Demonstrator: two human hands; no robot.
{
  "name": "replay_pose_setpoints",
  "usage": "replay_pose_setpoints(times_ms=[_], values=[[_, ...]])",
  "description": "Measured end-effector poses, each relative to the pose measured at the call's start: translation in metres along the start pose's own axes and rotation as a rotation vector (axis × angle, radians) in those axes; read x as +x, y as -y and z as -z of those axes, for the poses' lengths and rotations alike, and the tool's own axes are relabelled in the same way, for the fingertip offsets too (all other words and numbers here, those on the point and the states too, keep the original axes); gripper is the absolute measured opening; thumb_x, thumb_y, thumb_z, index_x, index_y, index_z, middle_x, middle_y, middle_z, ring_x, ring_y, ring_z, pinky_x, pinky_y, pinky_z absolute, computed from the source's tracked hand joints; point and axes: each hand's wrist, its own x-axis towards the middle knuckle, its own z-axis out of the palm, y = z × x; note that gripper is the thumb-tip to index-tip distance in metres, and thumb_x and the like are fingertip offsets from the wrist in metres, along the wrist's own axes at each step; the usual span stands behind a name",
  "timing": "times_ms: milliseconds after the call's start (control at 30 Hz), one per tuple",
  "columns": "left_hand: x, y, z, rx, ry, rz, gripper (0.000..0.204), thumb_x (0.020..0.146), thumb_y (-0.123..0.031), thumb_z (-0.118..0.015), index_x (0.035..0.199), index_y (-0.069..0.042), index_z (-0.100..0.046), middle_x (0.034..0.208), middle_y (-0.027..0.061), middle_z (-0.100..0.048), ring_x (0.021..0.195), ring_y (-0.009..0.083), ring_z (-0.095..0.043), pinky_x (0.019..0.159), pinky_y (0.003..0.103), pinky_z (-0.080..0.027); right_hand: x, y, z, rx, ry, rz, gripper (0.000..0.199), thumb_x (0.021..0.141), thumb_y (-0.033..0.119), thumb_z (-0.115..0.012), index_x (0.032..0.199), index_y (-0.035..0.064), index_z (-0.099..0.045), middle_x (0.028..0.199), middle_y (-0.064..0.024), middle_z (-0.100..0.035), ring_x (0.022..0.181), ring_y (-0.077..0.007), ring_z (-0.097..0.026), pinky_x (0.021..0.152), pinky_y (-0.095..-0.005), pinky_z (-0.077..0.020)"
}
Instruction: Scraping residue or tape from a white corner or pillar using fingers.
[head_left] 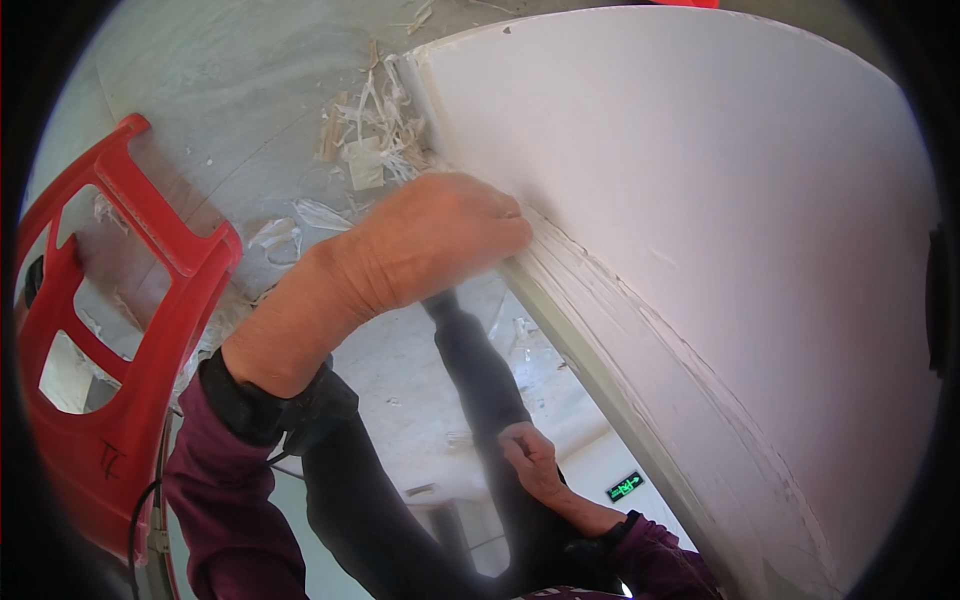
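A large white panel point(740, 190) fills the right side, with layered, wrinkled film point(665, 355) along its near edge. My left hand point(440, 235) is curled shut at that edge, fingertips against the film at the panel's upper left part. Whatever is pinched there is hidden by the fingers. Lower down and farther away, my right hand point(530, 458) rests closed on my dark-trousered leg, apart from the panel. Nothing shows in it. A heap of peeled strips and torn tape point(385, 130) lies at the panel's far left corner.
A red plastic stool point(190, 235) with cut-out sides stands at the left. More film scraps point(275, 235) litter the pale floor point(230, 70). A shiny surface between my arms shows a lit green sign point(625, 486). A dark cable point(140, 520) runs beside the stool.
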Motion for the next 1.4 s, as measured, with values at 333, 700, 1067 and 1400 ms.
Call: replay_pose_setpoints(times_ms=[333,700,1067,1400], values=[[-0.011,0.003,-0.009,-0.109,-0.119,0.059,0.008,0.074,-0.006,-0.057,0.082,-0.006,-0.055,0.07,0.0085,-0.054,0.069,0.026,-0.059,0.063,0.035,-0.051,0.0,-0.01,0.004,0.012,0.024,-0.018,0.01,0.088,-0.004,-0.052,0.095,0.0017,-0.056,0.081,0.0012,-0.054,0.07,-0.0048,-0.05,0.062,-0.0195,-0.0425],[-0.001,0.002,-0.007,-0.024,-0.081,-0.001,0.011,0.072,-0.004,-0.061,0.081,-0.005,-0.055,0.074,0.0092,-0.057,0.069,0.0262,-0.061,0.062,0.034,-0.052,0.002,-0.009,0.006,-0.029,0.034,0.005,0.008,0.088,-0.004,-0.052,0.093,0.0014,-0.056,0.081,0.0008,-0.054,0.069,-0.0052,-0.049,0.062,-0.0197,-0.0422],[-0.012,0.007,-0.001,-0.115,0.015,0.155,0.021,0.074,-0.002,-0.07,0.095,-0.006,-0.064,0.088,0.011,-0.068,0.078,0.0266,-0.066,0.068,0.032,-0.054,0.002,-0.005,0.004,-0.004,0.021,-0.019,0.009,0.088,-0.004,-0.053,0.094,0.0018,-0.056,0.078,0.0015,-0.053,0.068,-0.0036,-0.048,0.06,-0.0182,-0.0408],[-0.005,0.005,-0.002,-0.016,-0.068,-0.023,0.007,0.072,-0.007,-0.058,0.077,-0.005,-0.053,0.07,0.0091,-0.054,0.071,0.0274,-0.059,0.061,0.036,-0.051,0.002,-0.003,0.003,-0.002,0.019,-0.037,0.008,0.088,-0.003,-0.053,0.094,0.0018,-0.056,0.077,0.0018,-0.052,0.066,-0.0033,-0.048,0.059,-0.0182,-0.0403]])
